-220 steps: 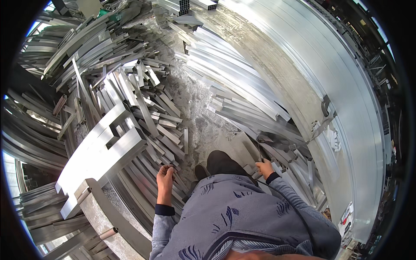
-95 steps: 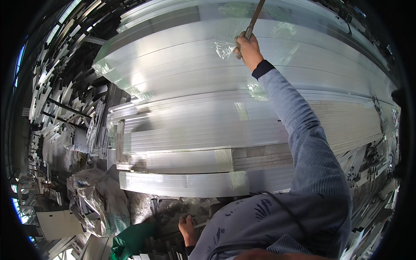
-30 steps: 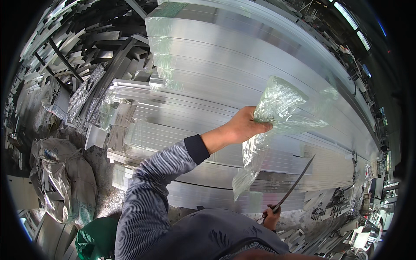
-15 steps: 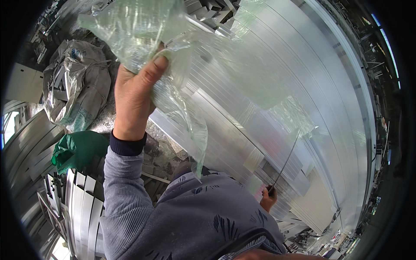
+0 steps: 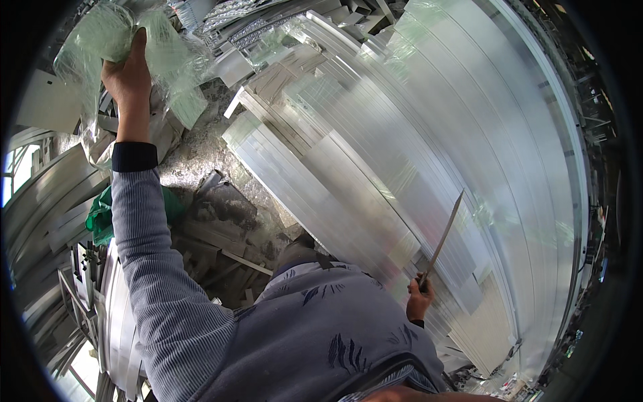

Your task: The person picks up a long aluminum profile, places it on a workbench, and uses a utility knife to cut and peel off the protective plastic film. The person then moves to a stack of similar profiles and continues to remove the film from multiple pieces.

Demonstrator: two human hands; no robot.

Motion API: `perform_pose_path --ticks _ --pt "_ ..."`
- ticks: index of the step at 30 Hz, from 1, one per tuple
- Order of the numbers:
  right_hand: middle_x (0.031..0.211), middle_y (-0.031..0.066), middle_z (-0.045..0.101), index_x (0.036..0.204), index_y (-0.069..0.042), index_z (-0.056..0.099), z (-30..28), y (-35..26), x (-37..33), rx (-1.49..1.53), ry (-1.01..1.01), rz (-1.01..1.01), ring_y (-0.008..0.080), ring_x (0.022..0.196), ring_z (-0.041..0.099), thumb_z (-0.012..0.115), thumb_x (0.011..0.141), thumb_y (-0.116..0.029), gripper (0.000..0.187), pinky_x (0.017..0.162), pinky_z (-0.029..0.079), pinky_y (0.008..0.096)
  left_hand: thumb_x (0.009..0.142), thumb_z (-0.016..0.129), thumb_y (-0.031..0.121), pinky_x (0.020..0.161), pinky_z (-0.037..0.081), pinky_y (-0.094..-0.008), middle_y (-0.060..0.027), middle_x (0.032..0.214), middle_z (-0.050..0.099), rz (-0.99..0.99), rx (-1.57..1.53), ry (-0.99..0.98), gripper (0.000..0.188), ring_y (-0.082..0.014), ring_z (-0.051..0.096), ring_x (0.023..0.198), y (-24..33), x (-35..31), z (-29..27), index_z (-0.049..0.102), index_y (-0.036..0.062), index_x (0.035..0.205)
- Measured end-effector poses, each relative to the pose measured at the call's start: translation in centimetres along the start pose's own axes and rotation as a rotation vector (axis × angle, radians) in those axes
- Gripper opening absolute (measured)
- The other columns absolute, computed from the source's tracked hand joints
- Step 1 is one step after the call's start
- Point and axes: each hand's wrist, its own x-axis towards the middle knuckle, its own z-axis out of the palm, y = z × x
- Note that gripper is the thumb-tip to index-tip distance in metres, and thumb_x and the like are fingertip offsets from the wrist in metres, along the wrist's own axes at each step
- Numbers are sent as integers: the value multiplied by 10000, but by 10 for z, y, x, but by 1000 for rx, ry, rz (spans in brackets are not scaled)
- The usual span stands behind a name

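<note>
My left hand point(image 5: 128, 74) is raised at the upper left, closed on a crumpled bunch of clear, greenish plastic film point(image 5: 100, 33). Loose folds of the film hang on both sides of the fist, over a pale sack that it mostly hides. At the lower right, my right hand point(image 5: 420, 298) grips a knife point(image 5: 445, 236) by its handle. Its long, narrow blade points up and away, above a stack of silvery metal profiles point(image 5: 348, 181). Pieces of similar film lie on some of the profiles.
A green plastic bag point(image 5: 100, 214) lies under my left forearm. Offcuts and scraps point(image 5: 228, 208) litter the floor between my body and the stack. More long metal strips point(image 5: 53, 201) stand at the far left, with further profile bundles at the top.
My left hand has swung left and away with the film, drawing it off the profiles. In my right hand the knife has turned, showing more of the blade's flat side.
</note>
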Motion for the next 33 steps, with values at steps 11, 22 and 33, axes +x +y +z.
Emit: perform_pose_path --ticks 11,22,33 --pt "864 4 638 1392 5 636 21 21 -14 -35 -72 41 82 684 558 735 962 -26 442 608 449 269 869 814 409 1044 521 -490 -235 1292 722 -287 951 -624 588 -421 670 1224 -278 -109 -50 702 64 1333" --pt "1010 60 736 1256 11 659 22 -150 118 -314 -198 -103 105 783 637 601 1034 -60 241 733 539 275 846 817 84 1089 476 -474 -125 1358 628 14 454 -905 393 -379 561 1267 -105 -370 40 703 60 1222" --pt "770 110 737 1001 -7 621 5 -387 327 -1148 -120 -552 160 589 660 579 1073 -206 216 587 531 332 909 770 337 1257 278 -543 -104 1421 580 -83 617 -1119 501 -333 485 1381 -54 -473 92 658 98 1334"
